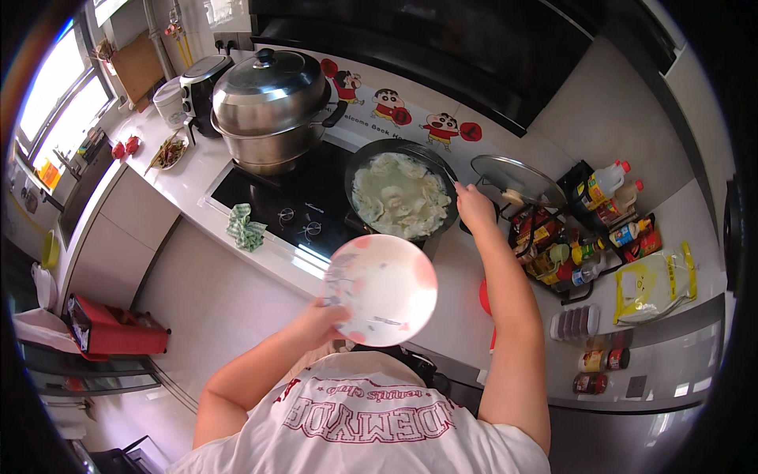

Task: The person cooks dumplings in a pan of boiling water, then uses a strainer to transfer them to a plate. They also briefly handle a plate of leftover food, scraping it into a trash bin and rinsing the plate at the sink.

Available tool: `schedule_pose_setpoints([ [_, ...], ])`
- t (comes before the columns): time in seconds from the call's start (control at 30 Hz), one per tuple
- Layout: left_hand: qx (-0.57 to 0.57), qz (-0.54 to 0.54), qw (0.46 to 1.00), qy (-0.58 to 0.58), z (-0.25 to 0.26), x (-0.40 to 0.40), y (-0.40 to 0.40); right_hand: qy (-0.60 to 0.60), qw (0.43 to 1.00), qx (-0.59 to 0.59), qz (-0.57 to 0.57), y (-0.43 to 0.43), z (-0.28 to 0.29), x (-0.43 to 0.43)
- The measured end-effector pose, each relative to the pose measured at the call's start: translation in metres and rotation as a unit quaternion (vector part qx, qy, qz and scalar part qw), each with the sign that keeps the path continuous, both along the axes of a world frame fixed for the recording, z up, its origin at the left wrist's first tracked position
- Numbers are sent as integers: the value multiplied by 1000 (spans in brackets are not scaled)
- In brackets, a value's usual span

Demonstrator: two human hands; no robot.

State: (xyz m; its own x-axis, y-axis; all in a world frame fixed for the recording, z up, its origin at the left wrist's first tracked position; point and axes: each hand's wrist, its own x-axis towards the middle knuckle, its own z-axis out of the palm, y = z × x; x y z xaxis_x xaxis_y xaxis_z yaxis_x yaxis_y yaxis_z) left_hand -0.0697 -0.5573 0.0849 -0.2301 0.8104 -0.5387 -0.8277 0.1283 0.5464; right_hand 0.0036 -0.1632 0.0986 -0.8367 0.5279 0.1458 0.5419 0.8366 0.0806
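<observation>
My left hand (323, 323) grips a white plate or shallow bowl (385, 290) with pink and grey patterns by its left rim, in front of the stove. Nothing lies in it. My right hand (474, 207) is closed on the handle of a metal utensil (448, 172), whose head rests over the back right edge of a dark wok (367, 220). Pale dumplings (408, 216) lie in cloudy liquid in the wok. A glass lid (521, 181) stands tilted to the right of the wok.
A large lidded steel steamer pot (269, 112) stands on the black cooktop (296, 195). A green checked cloth (246, 228) lies at its front edge. To the right are a rack with sauce bottles (598, 183), a yellow bag (654, 284) and jars (592, 382). A dish of food (169, 153) sits at the left.
</observation>
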Motion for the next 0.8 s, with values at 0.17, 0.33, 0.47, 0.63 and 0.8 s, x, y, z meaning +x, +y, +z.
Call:
schedule_pose_setpoints([
  [0.17,-15,151,987,51,2,-40,-63,5,1000,16,-19,19,-37,-31],
  [0.33,-28,280,956,78,-5,-64,-97,-26,999,-3,27,-2,-35,-45],
  [0.47,-32,312,946,80,-12,-80,-101,-65,995,3,81,-22,-20,-35],
  [0.63,-27,314,946,71,-21,-93,-92,-135,986,8,98,-47,1,-18],
  [0.8,-8,285,957,56,-34,-98,-84,-111,988,45,99,-76,43,13],
])
